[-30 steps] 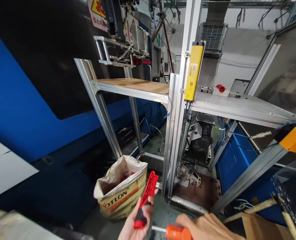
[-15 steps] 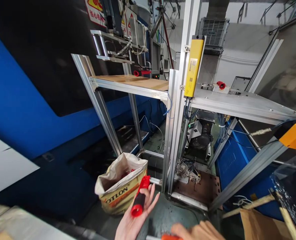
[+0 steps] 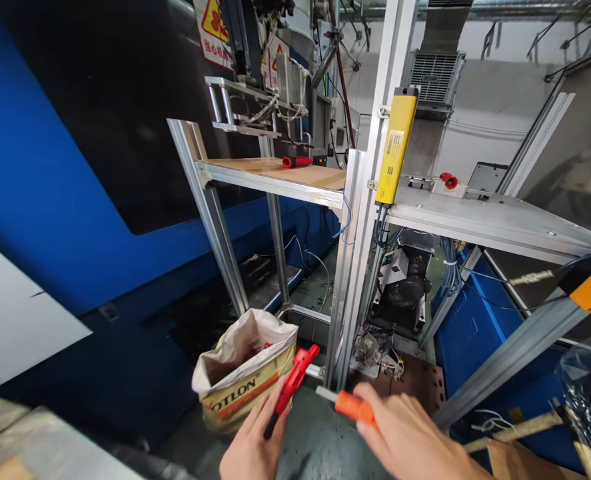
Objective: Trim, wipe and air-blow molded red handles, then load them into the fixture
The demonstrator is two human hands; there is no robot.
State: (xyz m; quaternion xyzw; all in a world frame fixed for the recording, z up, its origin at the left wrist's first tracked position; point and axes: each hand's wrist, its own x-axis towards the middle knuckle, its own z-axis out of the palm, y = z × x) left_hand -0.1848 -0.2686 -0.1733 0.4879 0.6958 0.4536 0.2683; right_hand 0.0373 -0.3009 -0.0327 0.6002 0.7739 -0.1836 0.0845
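Observation:
My left hand [image 3: 255, 437] is closed around a red plastic handle [image 3: 295, 375] with a black grip section, its red end pointing up and to the right. In my right hand [image 3: 405, 427] is an orange-handled knife [image 3: 354, 408], its short flat metal blade aimed left. The blade's tip is a small gap to the right of the plastic handle, apart from it. Just behind my left hand stands an open woven sack [image 3: 248, 393] with red pieces partly visible inside.
Another red and black handle [image 3: 298, 161] lies on a cardboard-topped shelf [image 3: 320, 177]. A red part [image 3: 448, 180] sits in a white fixture on the metal table [image 3: 505, 212]. Upright aluminium posts [image 3: 345, 280] rise ahead; a blue machine [image 3: 75, 220] stands at left.
My left hand has turned the red handle over onto its side. My right hand has risen into view, bringing the knife up beside it. The camera view has shifted slightly.

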